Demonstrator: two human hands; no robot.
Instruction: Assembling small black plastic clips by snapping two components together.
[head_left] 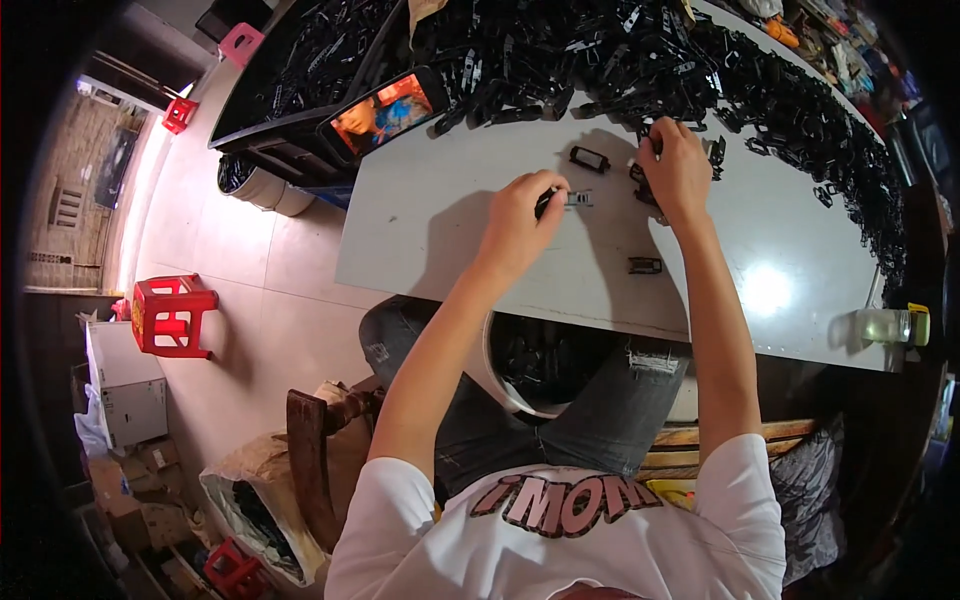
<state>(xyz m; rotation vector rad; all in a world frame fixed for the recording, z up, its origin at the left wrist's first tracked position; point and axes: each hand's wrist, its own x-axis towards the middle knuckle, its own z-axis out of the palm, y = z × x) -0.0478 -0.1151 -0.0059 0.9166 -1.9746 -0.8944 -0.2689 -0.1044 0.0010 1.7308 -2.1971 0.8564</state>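
Note:
Over the middle of the white table (420, 220), my left hand (525, 215) is closed on a small dark part with a silvery metal end (580, 198) sticking out past the fingertips. My right hand (680, 168) is at the near edge of the pile of black parts (560, 60), its fingers bent round a small black piece (656, 144), mostly hidden. Beside that wrist lie more black parts (640, 182), partly covered by the hand. Between the hands rests a black rectangular frame piece (590, 158). Nearer the front edge lies another small black part (645, 265).
A phone (345, 135) showing a picture leans at the table's left, by a black bin of parts (260, 145). A white-rimmed bucket (488, 375) holding black pieces stands between my legs. At the right front corner is a jar (885, 326). A red stool (175, 315) stands left.

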